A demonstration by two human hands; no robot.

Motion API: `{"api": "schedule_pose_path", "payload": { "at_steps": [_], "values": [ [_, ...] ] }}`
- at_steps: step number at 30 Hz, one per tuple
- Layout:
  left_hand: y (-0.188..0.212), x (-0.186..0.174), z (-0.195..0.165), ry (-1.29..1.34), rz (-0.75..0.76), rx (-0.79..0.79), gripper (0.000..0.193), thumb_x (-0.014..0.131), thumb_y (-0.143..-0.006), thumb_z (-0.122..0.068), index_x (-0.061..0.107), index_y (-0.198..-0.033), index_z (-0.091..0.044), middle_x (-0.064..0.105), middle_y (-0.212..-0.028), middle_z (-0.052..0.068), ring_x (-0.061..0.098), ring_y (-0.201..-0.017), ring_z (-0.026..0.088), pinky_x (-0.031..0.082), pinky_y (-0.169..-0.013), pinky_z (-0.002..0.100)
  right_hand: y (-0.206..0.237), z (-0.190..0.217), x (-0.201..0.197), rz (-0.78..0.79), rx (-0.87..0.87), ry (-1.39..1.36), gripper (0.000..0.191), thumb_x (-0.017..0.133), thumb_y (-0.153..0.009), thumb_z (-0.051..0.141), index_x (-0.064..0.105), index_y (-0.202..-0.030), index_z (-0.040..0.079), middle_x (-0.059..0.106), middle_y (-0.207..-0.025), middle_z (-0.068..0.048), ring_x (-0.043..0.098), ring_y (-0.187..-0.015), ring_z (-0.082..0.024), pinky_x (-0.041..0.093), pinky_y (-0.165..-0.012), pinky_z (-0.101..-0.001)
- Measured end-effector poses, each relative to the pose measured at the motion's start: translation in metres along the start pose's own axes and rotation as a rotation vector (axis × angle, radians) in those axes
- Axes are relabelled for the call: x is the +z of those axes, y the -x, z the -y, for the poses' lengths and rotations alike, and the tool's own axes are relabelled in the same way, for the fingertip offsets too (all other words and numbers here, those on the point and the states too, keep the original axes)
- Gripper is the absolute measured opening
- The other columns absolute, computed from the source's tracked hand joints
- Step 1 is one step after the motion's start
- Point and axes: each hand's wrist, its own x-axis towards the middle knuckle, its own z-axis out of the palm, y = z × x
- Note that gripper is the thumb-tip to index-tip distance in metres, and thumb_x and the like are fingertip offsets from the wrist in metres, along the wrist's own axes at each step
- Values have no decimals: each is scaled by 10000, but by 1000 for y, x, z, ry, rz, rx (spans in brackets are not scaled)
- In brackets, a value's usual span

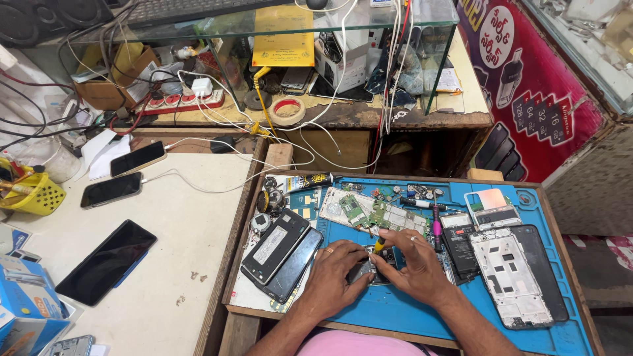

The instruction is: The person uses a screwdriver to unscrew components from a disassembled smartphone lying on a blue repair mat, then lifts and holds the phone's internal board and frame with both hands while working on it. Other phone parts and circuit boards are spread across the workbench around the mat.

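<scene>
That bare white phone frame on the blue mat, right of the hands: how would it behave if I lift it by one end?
The white phone frame looks thin and full of cut-outs, so probably light and slightly bendy. It lies flat on the blue mat, so it shouldn't roll. It partly overlaps a dark panel, which might shift along.

The small device [369,269] being worked on is largely hidden beneath the left hand [333,273] and right hand [412,264]. The blue box [23,310] is cut off by the left edge.

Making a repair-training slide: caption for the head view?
Both hands work a small screwdriver on a phone part over a blue mat.
</scene>
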Motion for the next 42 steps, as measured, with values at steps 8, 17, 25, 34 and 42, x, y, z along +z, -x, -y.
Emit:
{"api": "schedule_pose_path", "payload": {
  "at_steps": [8, 17, 25, 34, 42],
  "values": [
    [0, -1, -3, 0, -11, -3, 443, 772, -876, -296, 698, -1217, -22, 670, -1235, 115, 573, -1230, 312, 417, -977, 467, -3, 2, -2, 2, -19, -6, 799, 883, -757, 168, 433, -1417, 181, 714, -896, -63, 704, -867, -252, 537, -807, -426],
    [-1, -2, -4, 5, -20, -1, 430, 778, -870, -298, 701, -1200, -33, 673, -1224, 112, 578, -1215, 314, 421, -963, 466, -2, 3, 0, 6, -10, -42, 767, 864, -779, 120, 435, -1412, 178, 730, -947, -67, 719, -902, -239, 545, -824, -426],
    [-1, -4, -5, 2, -24, 12, 468, 785, -872, -290, 672, -1254, -44, 673, -1213, 124, 587, -1206, 324, 430, -962, 468, -1, 4, 0, 28, 78, -91, 772, 841, -785, 101, 417, -1428, 162, 717, -1015, -116, 726, -963, -254, 580, -805, -403],
    [0, 2, 1, -5, -59, 18, 570, 804, -858, -296, 623, -1328, -28, 659, -1254, 181, 578, -1236, 359, 426, -1007, 483, -8, 8, -7, 0, 408, -256, 790, 804, -836, 118, 320, -1459, 147, 791, -1021, -96, 775, -1022, -219, 618, -613, -310],
    [0, 8, 5, -22, -66, 21, 565, 806, -858, -310, 640, -1315, -23, 662, -1260, 190, 574, -1249, 365, 422, -1025, 497, -10, 11, -8, 39, 338, -181, 802, 814, -836, 117, 329, -1474, 133, 800, -897, -96, 789, -937, -198, 549, -888, -376]
  ]
}}
